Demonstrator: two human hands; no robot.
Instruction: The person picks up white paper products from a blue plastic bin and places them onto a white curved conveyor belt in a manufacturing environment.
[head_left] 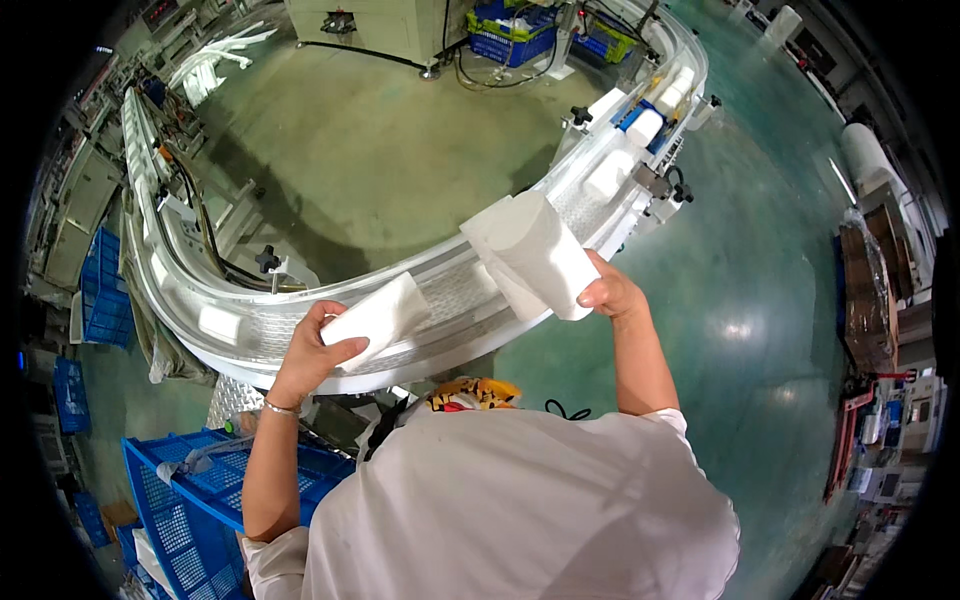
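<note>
My left hand [309,352] grips the near end of a white paper roll [385,315], thumb on its side and fingers round its far side. That roll is tilted over the curved conveyor [455,318]. On the right, my right hand [613,291] is closed on the edge of a larger white paper roll [545,250], which looks flattened, with a loose layer at its left. It is held above the belt and hides part of it. Another white roll [220,324] lies on the belt left of my left hand, and one more [609,174] lies beyond my right hand.
Blue guides [640,118] and black clamp knobs [267,259] stand along the conveyor rails. A blue plastic crate [185,520] is at my lower left. A machine cabinet [385,30] stands at the far side, beside stacked crates [510,38]. Wooden boards [868,295] are at the right.
</note>
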